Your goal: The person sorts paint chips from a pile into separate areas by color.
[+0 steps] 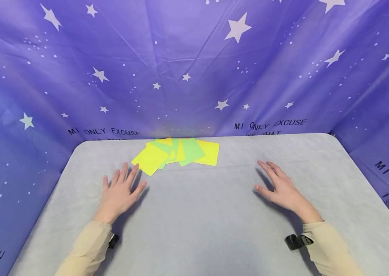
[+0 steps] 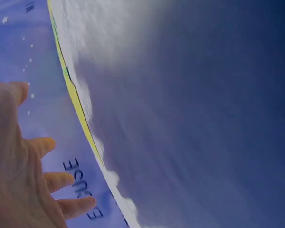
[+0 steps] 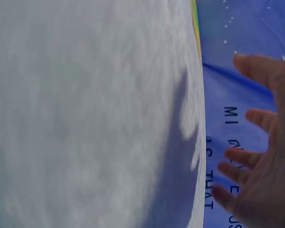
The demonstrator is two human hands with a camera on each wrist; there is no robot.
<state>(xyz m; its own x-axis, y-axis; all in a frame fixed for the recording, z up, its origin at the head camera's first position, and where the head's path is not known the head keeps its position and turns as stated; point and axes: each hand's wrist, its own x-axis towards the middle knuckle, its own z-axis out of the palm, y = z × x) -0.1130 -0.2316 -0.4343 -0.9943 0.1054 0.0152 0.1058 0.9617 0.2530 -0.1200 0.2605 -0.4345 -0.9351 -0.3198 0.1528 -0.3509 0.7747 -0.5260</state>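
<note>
Several flat square sheets, yellow and green, overlap in a row along the back of the table. The leftmost yellow sheet (image 1: 150,159) is tilted and lies on top of a neighbour; a green sheet (image 1: 192,150) partly covers the yellow sheet (image 1: 209,153) at the right end. My left hand (image 1: 120,193) is spread, its fingertips right at the near edge of the leftmost sheet in the head view. Well to the right of the sheets is my right hand (image 1: 282,189), fingers extended and holding nothing. Both wrist views show the hands (image 2: 19,166) (image 3: 268,156) with fingers spread.
A grey cloth-covered table (image 1: 201,214) with rounded back corners fills the lower view. Purple curtains (image 1: 187,57) with white stars and black lettering hang behind it and at both sides. A black wrist camera (image 1: 298,241) sits below the right sleeve.
</note>
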